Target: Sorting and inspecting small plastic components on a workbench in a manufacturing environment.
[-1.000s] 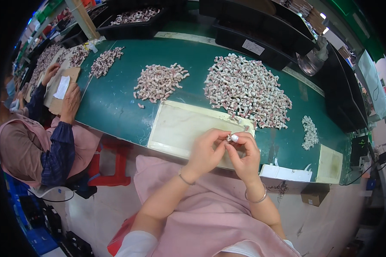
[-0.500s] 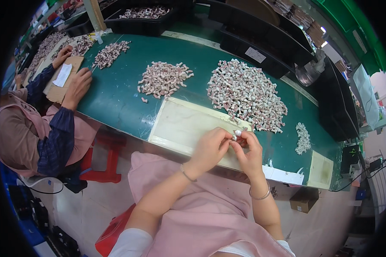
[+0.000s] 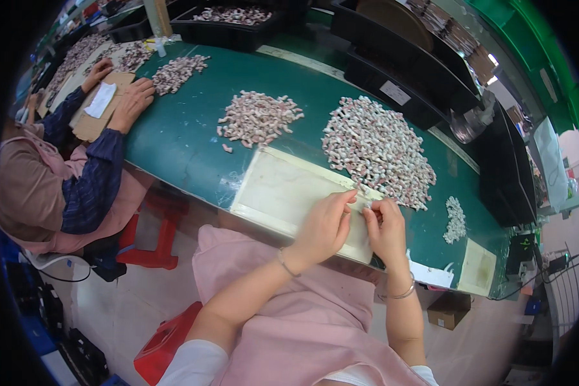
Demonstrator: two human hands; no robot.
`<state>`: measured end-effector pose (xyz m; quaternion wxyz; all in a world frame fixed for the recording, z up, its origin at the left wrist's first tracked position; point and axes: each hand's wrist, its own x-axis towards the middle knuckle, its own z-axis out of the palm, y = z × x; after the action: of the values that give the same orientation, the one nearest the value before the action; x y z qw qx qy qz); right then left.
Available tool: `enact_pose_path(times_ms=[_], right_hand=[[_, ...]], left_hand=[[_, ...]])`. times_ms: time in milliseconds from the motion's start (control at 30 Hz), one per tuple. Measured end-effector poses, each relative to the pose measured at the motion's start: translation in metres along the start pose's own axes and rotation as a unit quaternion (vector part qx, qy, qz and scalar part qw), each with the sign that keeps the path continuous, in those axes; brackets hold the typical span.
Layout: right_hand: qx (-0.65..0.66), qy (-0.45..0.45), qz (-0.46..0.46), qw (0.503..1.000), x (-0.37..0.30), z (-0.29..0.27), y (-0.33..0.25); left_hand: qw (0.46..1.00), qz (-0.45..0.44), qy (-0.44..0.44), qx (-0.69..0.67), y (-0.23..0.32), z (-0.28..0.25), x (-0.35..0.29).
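Observation:
Over the right end of a cream-coloured board [image 3: 280,193], both of my hands work a short gap apart. My left hand [image 3: 327,225] has thumb and fingers drawn together; whatever lies between them is too small to make out. The fingers of my right hand [image 3: 387,233] are curled in a pinch, with a small whitish piece [image 3: 367,205] at the tips. Just beyond them spreads a large pile of small curved pink-and-white pieces [image 3: 376,148]. A smaller pile of similar pieces [image 3: 257,118] lies farther left, and a little group of white pieces [image 3: 455,220] lies to the right.
The green table [image 3: 186,141] carries another pile [image 3: 180,74] near a co-worker's hand [image 3: 135,103], which rests by a cardboard sheet [image 3: 112,96]. Black bins [image 3: 383,80] line the far edge. A pale pad [image 3: 477,267] lies at the right end; a red stool [image 3: 154,238] stands below.
My hands have drawn apart, the right one moving slightly right and down. The view has shifted a little. The co-worker's near hand has moved closer to the cardboard sheet.

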<state>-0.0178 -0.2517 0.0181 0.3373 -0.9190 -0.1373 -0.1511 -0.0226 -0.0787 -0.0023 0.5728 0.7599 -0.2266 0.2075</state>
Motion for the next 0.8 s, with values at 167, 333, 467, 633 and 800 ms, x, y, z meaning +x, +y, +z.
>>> enact_pose_path(times_ms=[167,333,467,633,800], right_hand=[[-0.115,0.048,-0.020,0.992,0.024,0.002,0.016],[-0.096,0.070,-0.011,0.993,0.018,-0.022,0.020],[-0.071,0.117,0.052,0.989,-0.012,-0.054,0.058],[-0.092,0.167,0.141,0.972,-0.035,-0.096,0.095],[-0.136,0.177,0.135,0.965,-0.035,-0.130,0.110]], left_hand=[[0.999,-0.023,-0.003,-0.039,0.006,-0.009,0.002],[0.988,0.041,0.055,0.135,-0.013,-0.070,0.030],[0.891,-0.119,0.119,0.422,-0.051,-0.150,0.040],[0.876,-0.180,0.058,0.444,-0.076,-0.165,0.049],[0.897,-0.212,0.015,0.387,-0.086,-0.188,0.035]])
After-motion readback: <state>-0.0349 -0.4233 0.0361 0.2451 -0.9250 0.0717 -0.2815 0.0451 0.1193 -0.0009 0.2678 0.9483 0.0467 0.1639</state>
